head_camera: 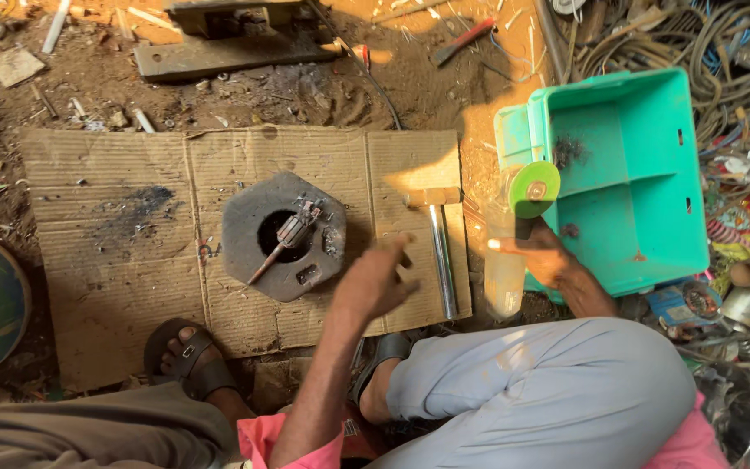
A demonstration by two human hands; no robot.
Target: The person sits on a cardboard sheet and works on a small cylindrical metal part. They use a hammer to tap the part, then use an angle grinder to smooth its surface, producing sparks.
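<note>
Blurred, the left hand (379, 278) hovers with loose, empty fingers near the hammer (438, 247), while the right hand (557, 265) grips a clear, green-capped bottle (514, 234).

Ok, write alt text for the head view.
A seated person's right hand holds a clear plastic bottle with a green cap beside a turquoise plastic bin, while the left hand hovers open over brown cardboard. On it lie a chrome-handled hammer and a grey hexagonal metal block.

A single head-worn camera looks steeply down, fairly near, at the cardboard sheet (132, 252) on seemingly dirt ground.
</note>
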